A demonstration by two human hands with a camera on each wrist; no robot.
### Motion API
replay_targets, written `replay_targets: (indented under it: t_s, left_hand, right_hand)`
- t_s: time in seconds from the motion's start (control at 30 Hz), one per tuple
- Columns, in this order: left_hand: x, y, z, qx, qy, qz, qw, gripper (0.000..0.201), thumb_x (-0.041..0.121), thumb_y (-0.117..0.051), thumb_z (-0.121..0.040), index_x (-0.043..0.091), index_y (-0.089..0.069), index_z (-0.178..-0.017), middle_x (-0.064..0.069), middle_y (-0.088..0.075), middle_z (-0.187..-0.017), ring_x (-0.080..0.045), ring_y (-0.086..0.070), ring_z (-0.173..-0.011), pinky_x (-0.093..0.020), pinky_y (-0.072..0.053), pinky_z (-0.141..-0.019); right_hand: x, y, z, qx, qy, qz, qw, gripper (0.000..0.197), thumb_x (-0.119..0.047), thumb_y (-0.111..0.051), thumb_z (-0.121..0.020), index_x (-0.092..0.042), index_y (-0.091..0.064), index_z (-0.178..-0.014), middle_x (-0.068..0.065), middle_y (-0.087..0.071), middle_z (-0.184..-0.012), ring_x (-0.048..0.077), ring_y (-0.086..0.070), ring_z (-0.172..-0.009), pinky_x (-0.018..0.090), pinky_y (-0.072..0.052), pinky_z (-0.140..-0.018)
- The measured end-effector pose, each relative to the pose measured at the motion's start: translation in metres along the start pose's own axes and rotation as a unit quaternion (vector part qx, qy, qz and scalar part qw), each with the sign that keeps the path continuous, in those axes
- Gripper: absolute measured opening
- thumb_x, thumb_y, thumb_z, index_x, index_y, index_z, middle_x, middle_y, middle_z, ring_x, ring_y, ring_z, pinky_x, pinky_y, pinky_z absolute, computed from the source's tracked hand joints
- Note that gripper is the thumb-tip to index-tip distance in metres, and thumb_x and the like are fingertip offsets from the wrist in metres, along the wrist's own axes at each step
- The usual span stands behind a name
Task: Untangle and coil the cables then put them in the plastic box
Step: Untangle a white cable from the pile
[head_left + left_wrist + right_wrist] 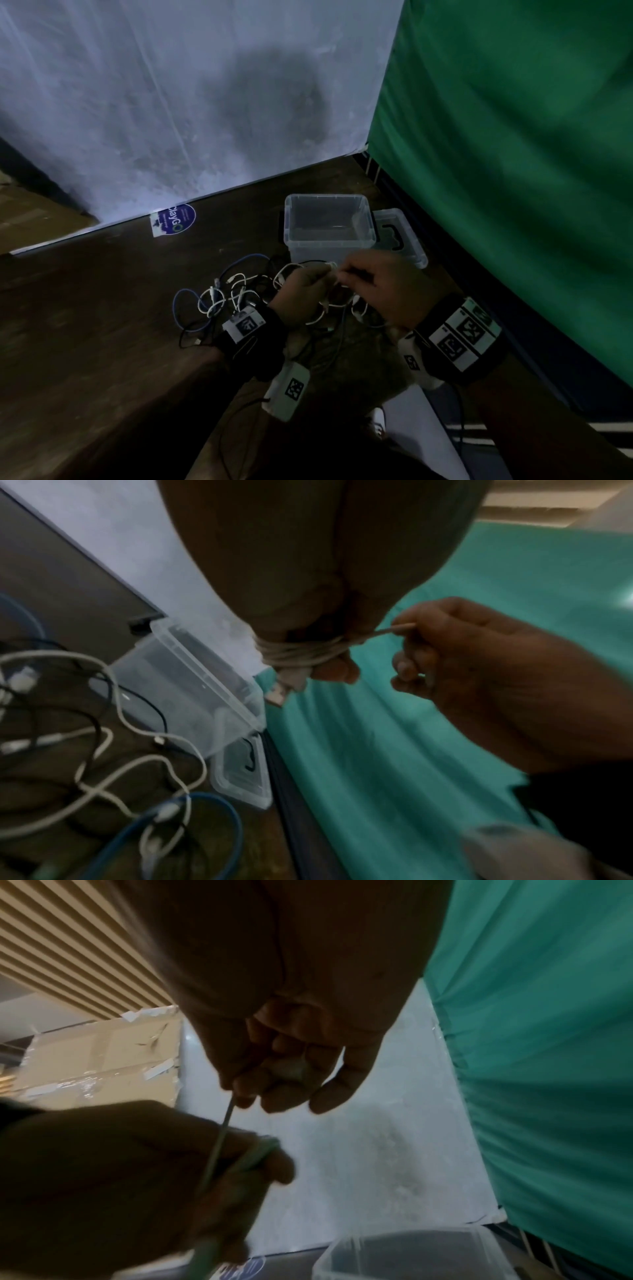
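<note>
My left hand (301, 291) holds a white cable (301, 653) wound in several turns round its fingertips, with a USB plug (279, 693) hanging below the turns. My right hand (373, 287) pinches the free strand of that white cable (226, 1118) between thumb and finger, taut toward the left hand (137, 1172). Both hands hover just in front of the clear plastic box (363, 219), which stands open on the dark table. A tangle of white, black and blue cables (222, 294) lies on the table left of and under my hands.
The box lid (411, 246) lies to the right of the box. A green cloth (496, 171) hangs close on the right and a white sheet (171, 102) stands behind the table. A round blue sticker (176, 219) is near the table's far edge.
</note>
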State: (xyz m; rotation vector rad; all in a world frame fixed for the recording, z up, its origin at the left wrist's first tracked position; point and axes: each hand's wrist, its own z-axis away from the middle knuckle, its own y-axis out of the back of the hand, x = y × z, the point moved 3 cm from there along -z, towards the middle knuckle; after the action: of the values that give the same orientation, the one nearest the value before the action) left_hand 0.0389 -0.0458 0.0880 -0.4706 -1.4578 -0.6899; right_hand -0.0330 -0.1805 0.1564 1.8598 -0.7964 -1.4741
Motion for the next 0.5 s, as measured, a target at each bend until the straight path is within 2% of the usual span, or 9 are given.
replay_targets:
  t_s: [0.03,0.1,0.13,0.17,0.3,0.4,0.5]
  left_hand:
    - [0.0,-0.003,0.004,-0.019,0.03,0.038,0.999,0.025,0.011,-0.046,-0.1,-0.001,-0.067,-0.095,0.004,-0.066,-0.074,-0.003,-0.059,-0.067,-0.021,-0.047,-0.068]
    - [0.002,-0.009,0.01,-0.055,0.077,0.111,0.989,0.027,0.021,-0.046,-0.099,0.009,-0.069,-0.092,-0.009,-0.068,-0.085,-0.021,-0.06,-0.078,-0.033,-0.047,-0.077]
    - [0.005,-0.011,0.013,-0.072,0.083,0.113,0.988,0.026,0.024,-0.047,-0.098,0.011,-0.069,-0.091,-0.015,-0.065,-0.088,-0.027,-0.057,-0.081,-0.037,-0.045,-0.078]
    - [0.009,-0.012,0.017,-0.09,0.081,0.107,0.987,0.025,0.024,-0.048,-0.098,0.011,-0.067,-0.09,-0.016,-0.063,-0.087,-0.027,-0.055,-0.079,-0.037,-0.044,-0.076]
    - [0.018,-0.014,0.022,-0.115,0.106,0.149,0.976,0.03,0.023,-0.045,-0.1,0.011,-0.059,-0.077,-0.001,-0.056,-0.065,-0.017,-0.051,-0.058,-0.028,-0.043,-0.057]
    - [0.02,-0.01,0.019,-0.118,0.118,0.235,0.958,0.034,0.033,-0.045,-0.096,0.01,-0.054,-0.073,-0.003,-0.047,-0.061,-0.016,-0.042,-0.054,-0.028,-0.037,-0.053]
    - [0.026,-0.007,0.015,-0.118,0.123,0.299,0.939,0.037,0.034,-0.041,-0.096,0.011,-0.046,-0.068,-0.003,-0.035,-0.058,-0.016,-0.029,-0.05,-0.026,-0.029,-0.047]
  right_hand:
    - [0.002,0.004,-0.001,0.023,0.012,-0.001,1.0,0.011,-0.028,-0.058,-0.096,-0.02,-0.065,-0.093,-0.008,-0.064,-0.082,0.004,-0.062,-0.075,0.025,-0.054,-0.07]
    - [0.009,0.009,-0.004,0.051,0.018,-0.009,0.999,0.014,-0.027,-0.056,-0.097,-0.016,-0.065,-0.095,-0.004,-0.064,-0.082,0.009,-0.062,-0.075,0.033,-0.055,-0.07]
    - [0.012,0.009,-0.004,0.051,0.013,-0.016,0.998,0.014,-0.026,-0.055,-0.097,-0.016,-0.064,-0.096,-0.004,-0.064,-0.082,0.01,-0.062,-0.076,0.036,-0.055,-0.07]
    - [0.015,0.008,-0.005,0.048,0.006,-0.024,0.999,0.013,-0.026,-0.054,-0.098,-0.017,-0.063,-0.096,-0.004,-0.064,-0.082,0.01,-0.062,-0.076,0.037,-0.055,-0.07]
    - [0.019,0.004,-0.004,0.044,-0.021,-0.053,0.997,0.017,-0.031,-0.051,-0.099,-0.019,-0.062,-0.098,-0.005,-0.065,-0.084,0.008,-0.063,-0.078,0.04,-0.055,-0.07]
    - [0.019,-0.001,-0.002,0.027,-0.034,-0.069,0.997,0.022,-0.032,-0.045,-0.1,-0.02,-0.063,-0.099,-0.005,-0.066,-0.086,0.008,-0.063,-0.081,0.04,-0.055,-0.073]
    - [0.015,-0.01,0.0,0.008,-0.066,-0.114,0.991,0.027,-0.031,-0.041,-0.101,-0.016,-0.063,-0.102,0.0,-0.067,-0.091,0.014,-0.064,-0.085,0.044,-0.054,-0.079]
